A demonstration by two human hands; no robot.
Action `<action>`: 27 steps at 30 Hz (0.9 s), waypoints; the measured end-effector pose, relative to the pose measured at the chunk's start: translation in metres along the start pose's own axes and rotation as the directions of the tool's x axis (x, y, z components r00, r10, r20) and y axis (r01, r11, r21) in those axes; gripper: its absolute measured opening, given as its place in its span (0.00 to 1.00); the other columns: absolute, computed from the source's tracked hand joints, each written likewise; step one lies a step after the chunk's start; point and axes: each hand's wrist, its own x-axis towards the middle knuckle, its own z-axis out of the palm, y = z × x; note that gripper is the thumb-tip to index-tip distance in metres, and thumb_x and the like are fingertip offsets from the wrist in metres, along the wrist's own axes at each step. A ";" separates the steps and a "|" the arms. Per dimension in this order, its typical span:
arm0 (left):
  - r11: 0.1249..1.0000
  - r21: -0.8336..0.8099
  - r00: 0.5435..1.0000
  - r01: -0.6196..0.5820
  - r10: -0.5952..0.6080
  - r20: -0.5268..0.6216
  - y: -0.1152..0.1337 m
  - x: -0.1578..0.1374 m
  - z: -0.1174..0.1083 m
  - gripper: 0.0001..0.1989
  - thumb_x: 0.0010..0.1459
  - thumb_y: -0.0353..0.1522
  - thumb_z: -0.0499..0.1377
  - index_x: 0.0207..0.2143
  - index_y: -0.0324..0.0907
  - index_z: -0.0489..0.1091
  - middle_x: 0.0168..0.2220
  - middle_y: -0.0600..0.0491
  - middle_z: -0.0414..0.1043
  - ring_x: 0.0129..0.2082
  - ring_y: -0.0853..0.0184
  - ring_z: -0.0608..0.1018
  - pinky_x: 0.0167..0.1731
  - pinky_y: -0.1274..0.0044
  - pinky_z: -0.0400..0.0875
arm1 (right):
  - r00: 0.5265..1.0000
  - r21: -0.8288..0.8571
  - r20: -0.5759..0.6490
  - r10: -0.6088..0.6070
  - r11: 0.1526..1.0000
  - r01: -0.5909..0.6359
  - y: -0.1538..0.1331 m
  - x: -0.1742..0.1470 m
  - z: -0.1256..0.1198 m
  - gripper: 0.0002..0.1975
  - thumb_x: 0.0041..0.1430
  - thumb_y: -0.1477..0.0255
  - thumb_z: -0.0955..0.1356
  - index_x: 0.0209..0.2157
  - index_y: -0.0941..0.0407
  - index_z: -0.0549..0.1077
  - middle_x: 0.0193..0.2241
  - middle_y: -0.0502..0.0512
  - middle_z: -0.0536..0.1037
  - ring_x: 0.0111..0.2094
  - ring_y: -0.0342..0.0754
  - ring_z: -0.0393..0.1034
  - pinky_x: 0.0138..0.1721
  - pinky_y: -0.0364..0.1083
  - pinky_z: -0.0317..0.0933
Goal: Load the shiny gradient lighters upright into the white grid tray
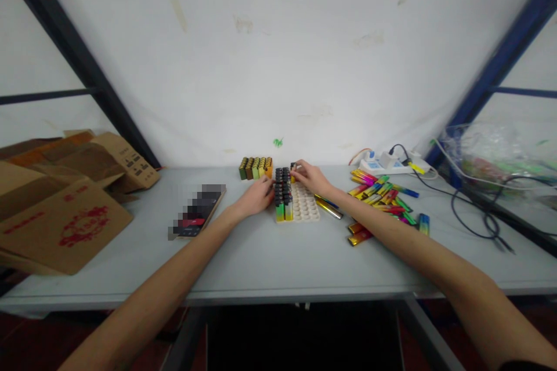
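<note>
No word or number can be read with certainty. Red printing stands on the near panel of the cardboard box (39,249): a slanting row of characters (29,223) towards the left, fainter marks (72,197) near the upper edge, and one large emblem (84,226) (all too blurred to make out). Another flap (112,148) carries a cluster of dark pictograms (137,163), too small to tell. The phone (204,208) has a largely pixelated screen, its contents illegible.

Free tabletop (278,264) nearside, colourful pile (384,190) rightward
</note>
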 end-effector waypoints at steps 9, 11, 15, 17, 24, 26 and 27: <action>1.000 0.003 1.000 0.014 -0.014 0.007 0.000 0.000 0.000 0.07 0.62 0.27 0.52 0.36 0.39 0.70 0.39 0.44 0.70 0.42 0.57 0.74 0.47 0.66 0.73 | 1.000 0.039 0.006 0.018 0.999 -0.018 0.004 -0.003 -0.003 0.12 0.66 0.62 0.68 0.44 0.55 0.68 0.33 0.56 0.84 0.33 0.50 0.78 0.33 0.45 0.67; 1.000 -0.006 1.000 0.015 -0.015 0.000 0.001 0.000 0.000 0.07 0.62 0.28 0.52 0.35 0.40 0.70 0.39 0.44 0.70 0.41 0.57 0.74 0.46 0.66 0.73 | 1.000 0.045 0.016 0.015 0.999 -0.016 0.004 -0.002 -0.004 0.12 0.65 0.64 0.68 0.46 0.55 0.68 0.35 0.57 0.84 0.35 0.51 0.79 0.34 0.45 0.68; 1.000 -0.018 1.000 0.015 -0.015 -0.009 0.001 0.000 0.000 0.07 0.62 0.28 0.52 0.35 0.40 0.70 0.38 0.44 0.71 0.41 0.58 0.74 0.46 0.66 0.73 | 0.997 0.005 0.082 0.003 1.000 -0.004 0.005 -0.002 -0.004 0.11 0.65 0.66 0.68 0.46 0.54 0.68 0.36 0.56 0.84 0.36 0.51 0.80 0.35 0.45 0.69; 1.000 -0.010 1.000 0.011 -0.011 -0.003 0.001 0.000 0.000 0.07 0.62 0.28 0.52 0.35 0.40 0.70 0.39 0.44 0.71 0.41 0.58 0.74 0.47 0.66 0.73 | 0.993 -0.015 0.120 -0.009 1.000 0.011 0.005 -0.002 -0.004 0.10 0.65 0.67 0.68 0.46 0.55 0.68 0.35 0.55 0.84 0.35 0.50 0.79 0.34 0.45 0.68; 1.000 0.001 1.000 0.013 -0.013 0.014 0.002 -0.001 -0.002 0.07 0.62 0.28 0.51 0.35 0.40 0.69 0.38 0.45 0.70 0.40 0.58 0.73 0.46 0.65 0.73 | 0.969 -0.021 0.244 0.034 0.999 -0.030 0.003 -0.002 -0.024 0.08 0.61 0.73 0.71 0.43 0.56 0.73 0.41 0.59 0.85 0.40 0.51 0.80 0.43 0.48 0.71; 1.000 -0.020 1.000 0.011 -0.011 0.004 0.002 -0.001 -0.002 0.07 0.61 0.28 0.52 0.35 0.40 0.69 0.38 0.45 0.70 0.40 0.58 0.73 0.46 0.65 0.73 | 0.971 -0.049 0.238 0.027 0.999 -0.016 0.003 -0.005 -0.039 0.08 0.61 0.75 0.70 0.44 0.57 0.75 0.43 0.59 0.84 0.42 0.50 0.80 0.47 0.48 0.71; 0.999 -0.032 1.000 0.008 -0.008 -0.004 0.001 -0.001 -0.002 0.06 0.61 0.28 0.52 0.35 0.40 0.69 0.38 0.45 0.70 0.40 0.58 0.73 0.47 0.65 0.73 | 0.972 -0.082 0.232 0.023 0.997 -0.004 0.002 -0.008 -0.048 0.07 0.62 0.75 0.70 0.43 0.58 0.76 0.43 0.60 0.84 0.42 0.50 0.80 0.48 0.48 0.70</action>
